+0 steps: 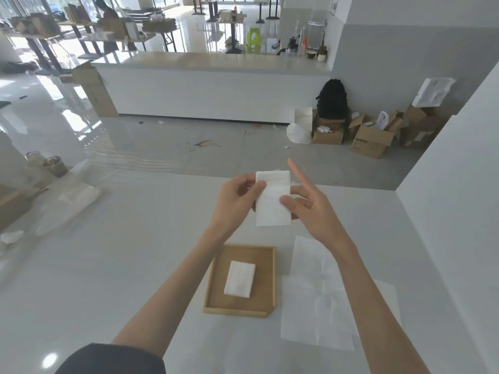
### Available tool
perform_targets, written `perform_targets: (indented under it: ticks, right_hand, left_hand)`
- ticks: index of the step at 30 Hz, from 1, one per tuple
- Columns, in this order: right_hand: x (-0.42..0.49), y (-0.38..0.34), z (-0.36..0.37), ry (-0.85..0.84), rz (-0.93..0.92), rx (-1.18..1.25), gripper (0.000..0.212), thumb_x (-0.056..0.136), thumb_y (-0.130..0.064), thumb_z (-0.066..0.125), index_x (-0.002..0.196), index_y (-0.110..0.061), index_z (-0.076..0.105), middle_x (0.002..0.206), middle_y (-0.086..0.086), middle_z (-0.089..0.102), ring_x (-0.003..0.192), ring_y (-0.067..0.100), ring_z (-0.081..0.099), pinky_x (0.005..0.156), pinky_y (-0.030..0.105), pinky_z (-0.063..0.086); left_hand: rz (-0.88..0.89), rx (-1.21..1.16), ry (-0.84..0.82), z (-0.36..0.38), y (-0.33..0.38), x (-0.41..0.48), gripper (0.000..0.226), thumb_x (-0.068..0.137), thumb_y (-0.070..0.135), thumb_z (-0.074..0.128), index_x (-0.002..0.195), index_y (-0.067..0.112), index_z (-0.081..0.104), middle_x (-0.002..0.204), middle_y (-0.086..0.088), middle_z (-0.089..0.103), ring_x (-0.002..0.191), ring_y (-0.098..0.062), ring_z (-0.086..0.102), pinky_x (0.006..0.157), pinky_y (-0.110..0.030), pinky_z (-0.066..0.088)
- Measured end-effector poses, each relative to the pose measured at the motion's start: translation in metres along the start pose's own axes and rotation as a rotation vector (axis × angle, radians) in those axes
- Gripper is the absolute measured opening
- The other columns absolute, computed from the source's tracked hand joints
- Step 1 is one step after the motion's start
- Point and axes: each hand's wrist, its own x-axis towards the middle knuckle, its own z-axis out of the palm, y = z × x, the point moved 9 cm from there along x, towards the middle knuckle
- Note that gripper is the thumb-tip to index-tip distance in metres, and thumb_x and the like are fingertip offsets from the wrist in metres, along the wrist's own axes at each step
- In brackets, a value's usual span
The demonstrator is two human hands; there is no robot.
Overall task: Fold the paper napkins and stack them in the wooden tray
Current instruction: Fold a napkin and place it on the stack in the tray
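The white rectangular folded paper napkin [272, 198], upright and creased across its middle: left hand [237, 203] pinches its 9 o'clock edge, right hand [310, 209] its 3 o'clock edge. Square wooden tray [266, 282] lies at its 6 o'clock.

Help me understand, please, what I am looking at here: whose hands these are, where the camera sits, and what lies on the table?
There is no machine here. A person works with bare hands, and the single picture comes from a wide-angle camera worn on their head, looking forward and down. The left hand and the right hand together hold a folded paper napkin by its side edges, above the white table. The right index finger sticks out straight. On the table lies a wooden tray with a second folded napkin inside it. To the right of the tray, flat unfolded napkins lie overlapping.
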Motion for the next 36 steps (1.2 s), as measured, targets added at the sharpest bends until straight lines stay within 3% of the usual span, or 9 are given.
perform_targets:
  ticks: [4,7,10,14,17,22,27,32,36]
  right_hand:
    - [-0.005,0.006,-0.016,0.160,-0.055,-0.060,0.053,0.099,-0.010,0.061,0.137,-0.047,0.053,0.112,0.007,0.068,0.070,0.012,0.062,0.067,0.033,0.050]
    - [-0.011,0.005,-0.022,0.196,-0.067,-0.064,0.056,0.101,-0.012,0.060,0.140,-0.048,0.047,0.126,-0.003,0.067,0.069,0.014,0.061,0.068,0.031,0.053]
    - [-0.014,0.004,-0.022,0.164,-0.079,-0.062,0.059,0.102,-0.013,0.057,0.141,-0.056,0.042,0.141,-0.003,0.060,0.089,0.030,0.068,0.078,0.036,0.059]
    - [-0.018,0.012,-0.019,0.122,-0.066,-0.043,0.033,0.101,-0.011,0.059,0.118,-0.037,0.069,0.118,-0.020,0.071,0.092,0.040,0.063,0.080,0.049,0.054]
    - [-0.023,0.023,-0.010,0.080,0.015,-0.023,0.032,0.098,-0.009,0.063,0.124,-0.027,0.069,0.118,-0.013,0.071,0.088,0.014,0.066,0.083,0.023,0.053]
    - [-0.027,0.029,0.023,-0.069,0.034,0.013,0.055,0.095,-0.006,0.068,0.142,-0.032,0.053,0.144,-0.009,0.053,0.093,0.013,0.062,0.076,0.024,0.058]
    - [-0.018,0.033,0.054,-0.068,0.075,0.002,0.072,0.097,-0.003,0.063,0.151,-0.041,0.037,0.145,-0.009,0.048,0.094,0.024,0.061,0.071,0.027,0.058]
    - [-0.010,0.039,0.079,-0.027,0.121,-0.041,0.080,0.096,-0.004,0.065,0.150,-0.052,0.029,0.154,-0.019,0.042,0.096,0.036,0.060,0.087,0.034,0.058]
    - [-0.015,0.078,0.089,0.026,0.218,-0.076,0.058,0.100,-0.012,0.061,0.146,-0.042,0.046,0.124,-0.033,0.059,0.070,0.012,0.055,0.084,0.020,0.052]
  left_hand:
    - [0.052,-0.061,-0.050,0.013,0.007,-0.003,0.033,0.101,0.008,0.056,0.131,0.021,0.054,0.078,0.003,0.070,0.070,-0.015,0.066,0.066,-0.033,0.055]
    - [0.089,-0.032,-0.169,0.027,0.003,-0.015,0.064,0.099,0.010,0.060,0.143,0.047,0.031,0.112,0.000,0.066,0.084,-0.019,0.068,0.077,-0.033,0.057]
    - [0.123,0.069,-0.180,0.030,-0.004,-0.024,0.048,0.097,0.007,0.061,0.134,0.035,0.052,0.127,0.002,0.061,0.094,-0.028,0.066,0.082,-0.047,0.058]
    - [0.068,0.078,-0.170,0.027,-0.009,-0.036,0.042,0.096,0.002,0.059,0.129,0.026,0.061,0.133,0.002,0.059,0.098,-0.034,0.061,0.086,-0.051,0.056]
    - [0.036,0.097,-0.242,0.023,-0.015,-0.045,0.058,0.094,-0.008,0.052,0.143,0.022,0.050,0.138,-0.002,0.052,0.107,-0.031,0.055,0.090,-0.042,0.053]
    - [-0.005,0.065,-0.336,0.012,-0.024,-0.056,0.080,0.089,-0.018,0.046,0.155,0.026,0.031,0.139,-0.005,0.042,0.104,-0.026,0.049,0.083,-0.043,0.055]
    - [0.016,0.107,-0.395,-0.015,-0.046,-0.040,0.085,0.085,-0.013,0.042,0.157,0.027,0.025,0.129,-0.001,0.046,0.095,-0.024,0.047,0.078,-0.031,0.046]
    - [-0.076,0.042,-0.399,-0.045,-0.077,-0.024,0.068,0.096,-0.002,0.053,0.153,0.030,0.033,0.095,0.013,0.050,0.080,-0.011,0.044,0.080,-0.020,0.043]
    - [-0.143,0.113,-0.438,-0.047,-0.122,-0.021,0.066,0.097,0.005,0.052,0.156,0.024,0.029,0.104,0.003,0.051,0.085,-0.013,0.049,0.080,-0.023,0.046]
